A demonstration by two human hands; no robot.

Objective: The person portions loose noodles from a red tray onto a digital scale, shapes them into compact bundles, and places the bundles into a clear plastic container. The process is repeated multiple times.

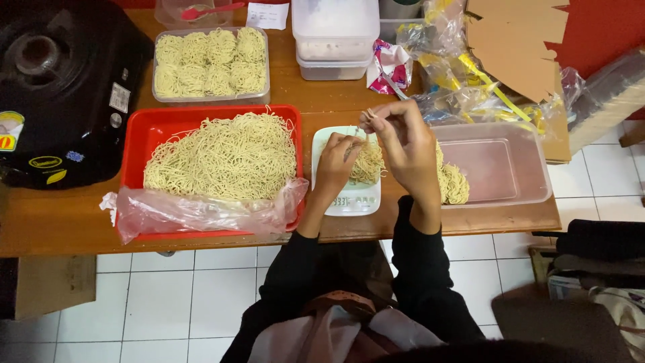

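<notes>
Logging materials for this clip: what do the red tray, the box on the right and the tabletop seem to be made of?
Red tray: likely plastic, smooth with a glossy sheen on the rim. Box on the right: translucent plastic, the wood showing through it. Tabletop: wood or wood veneer, brown with visible grain, semi-matt.

pale noodle portion [367, 163], heaped on white scale [353, 199]

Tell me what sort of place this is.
Likely a small home or shop noodle-portioning station: a red tray heaped with raw noodles, a kitchen scale under both hands, a clear container of portioned nests.
</notes>
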